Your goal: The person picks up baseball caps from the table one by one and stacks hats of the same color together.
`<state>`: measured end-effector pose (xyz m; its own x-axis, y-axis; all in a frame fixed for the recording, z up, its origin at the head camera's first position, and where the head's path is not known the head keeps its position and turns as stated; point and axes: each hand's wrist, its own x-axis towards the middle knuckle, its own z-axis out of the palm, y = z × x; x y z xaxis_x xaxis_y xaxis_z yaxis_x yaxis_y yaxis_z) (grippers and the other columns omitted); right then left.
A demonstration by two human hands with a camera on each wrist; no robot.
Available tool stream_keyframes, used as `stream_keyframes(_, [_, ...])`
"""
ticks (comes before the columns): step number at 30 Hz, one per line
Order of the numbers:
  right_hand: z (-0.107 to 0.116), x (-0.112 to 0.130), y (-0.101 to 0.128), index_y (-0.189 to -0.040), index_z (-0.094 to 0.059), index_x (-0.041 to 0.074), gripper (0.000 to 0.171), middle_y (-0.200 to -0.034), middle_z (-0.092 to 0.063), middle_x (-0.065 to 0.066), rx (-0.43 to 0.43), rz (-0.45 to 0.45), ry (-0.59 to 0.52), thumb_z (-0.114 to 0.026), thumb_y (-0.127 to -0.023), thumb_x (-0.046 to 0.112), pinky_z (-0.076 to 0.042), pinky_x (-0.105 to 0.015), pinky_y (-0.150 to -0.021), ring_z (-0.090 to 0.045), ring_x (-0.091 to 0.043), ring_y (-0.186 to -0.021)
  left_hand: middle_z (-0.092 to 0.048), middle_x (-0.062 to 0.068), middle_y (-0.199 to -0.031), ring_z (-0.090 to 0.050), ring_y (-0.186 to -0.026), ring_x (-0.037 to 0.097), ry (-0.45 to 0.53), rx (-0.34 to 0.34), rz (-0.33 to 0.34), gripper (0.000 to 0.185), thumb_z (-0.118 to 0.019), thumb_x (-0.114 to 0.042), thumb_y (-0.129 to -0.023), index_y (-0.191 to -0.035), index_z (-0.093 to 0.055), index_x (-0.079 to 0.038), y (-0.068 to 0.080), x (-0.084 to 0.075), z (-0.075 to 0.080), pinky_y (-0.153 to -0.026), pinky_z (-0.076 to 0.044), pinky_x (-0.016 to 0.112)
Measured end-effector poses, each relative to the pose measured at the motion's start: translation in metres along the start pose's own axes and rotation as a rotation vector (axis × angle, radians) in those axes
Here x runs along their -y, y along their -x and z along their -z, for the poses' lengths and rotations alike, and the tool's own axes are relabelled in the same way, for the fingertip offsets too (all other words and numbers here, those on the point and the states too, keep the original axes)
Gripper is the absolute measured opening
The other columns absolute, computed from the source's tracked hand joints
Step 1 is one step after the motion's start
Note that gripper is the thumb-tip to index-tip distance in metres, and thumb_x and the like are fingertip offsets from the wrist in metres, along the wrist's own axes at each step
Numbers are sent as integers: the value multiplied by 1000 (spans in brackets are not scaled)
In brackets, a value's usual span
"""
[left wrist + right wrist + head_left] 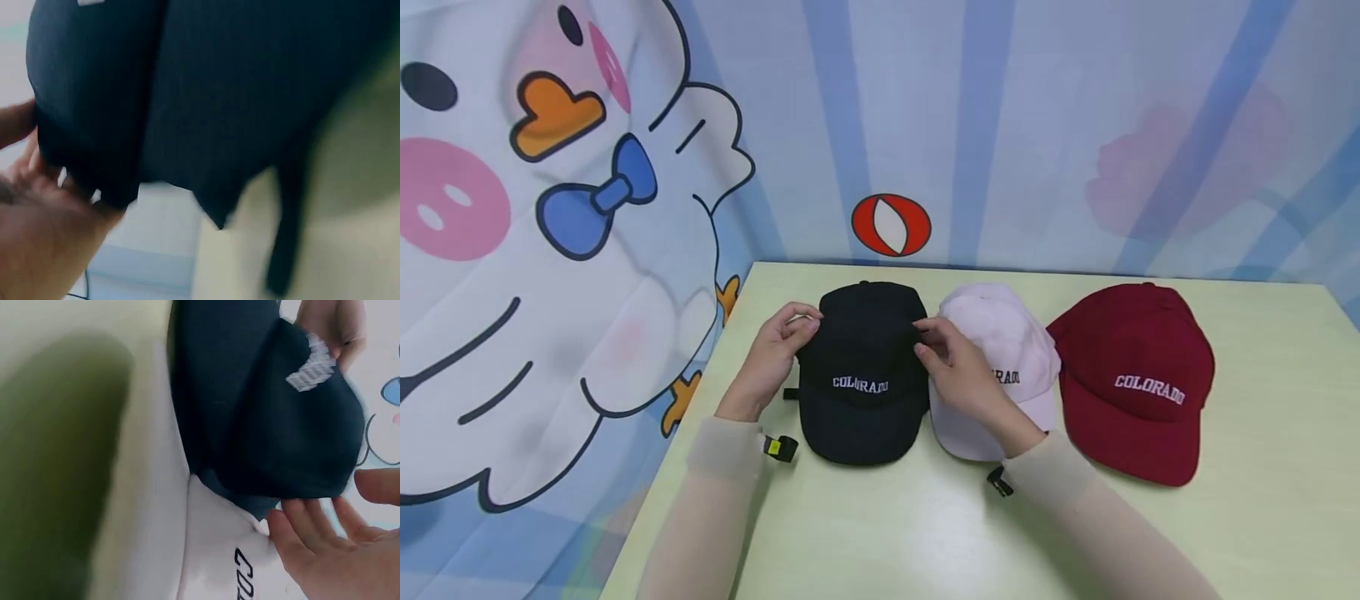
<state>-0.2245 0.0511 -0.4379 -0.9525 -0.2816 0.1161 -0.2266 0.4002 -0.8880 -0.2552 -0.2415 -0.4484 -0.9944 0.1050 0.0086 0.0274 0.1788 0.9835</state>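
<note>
A black baseball cap (865, 350) with white COLORADO lettering lies on the table, brim toward me. At the left side of its crown is my left hand (775, 354), thumb and fingertips at the fabric. The left wrist view has the thumb against the cap (219, 87), with the other fingers partly hidden behind its edge. On the opposite side my right hand (962, 367) reaches across a pale pink cap (992, 312), covering part of its lettering. Its fingers (306, 528) touch the black cap's lower edge in the right wrist view, thumb apart from the fabric.
A dark red COLORADO cap (1138, 350) lies to the right of the pink one, edges meeting. The pale yellow-green table (865, 533) ends at a printed cartoon backdrop (910, 125) behind and to the left. Dark wrist cameras (781, 448) sit at both cuffs.
</note>
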Motion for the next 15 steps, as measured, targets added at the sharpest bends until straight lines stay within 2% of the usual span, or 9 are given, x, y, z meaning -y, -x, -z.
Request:
stream_keyframes(2, [-4,1,6,-148,-52,11,43,-139,-58,-18,-3,11,13,-57,-105,13,-49,-49,-108,-58,-33,-126,-71,-14,-95,-61,-104,12,4,-71,23,25,-55,-20,-109,-128,-58,-5,-3,9,-4,-105,-41,33])
stream_keyframes(4, [-8,2,14,-151,-50,11,48,-146,-50,-19,-5,24,28,-59,-103,12,-47,-52,-111,-55,-35,-130,-72,-13,-94,-62,-101,13,9,-135,44,25,-55,-21,-109,-129,-58,-5,-5,15,-9,-99,-44,30])
stream_keyframes(8, [-17,5,30,-153,-49,14,55,-155,-40,-17,47,19,90,-64,-100,19,-42,-55,-114,-48,-35,-139,-73,-1,-104,-60,-102,16,-28,-216,54,24,-55,-22,-109,-128,-60,-8,-7,21,-20,-94,-45,29])
stream_keyframes(12, [-27,1,39,-159,-42,13,64,-166,-29,-18,157,24,170,-65,-100,22,-31,-60,-122,-29,-37,-155,-63,12,-128,-56,-116,25,-142,-258,49,26,-56,-24,-108,-129,-58,-8,-3,21,-29,-101,-44,39])
stream_keyframes(15, [-33,-6,42,-162,-36,12,68,-171,-17,-20,208,-2,190,-64,-101,22,-26,-62,-124,-17,-40,-159,-48,16,-143,-51,-131,33,-243,-263,83,34,-51,-27,-110,-137,-52,-6,4,19,-33,-109,-44,48])
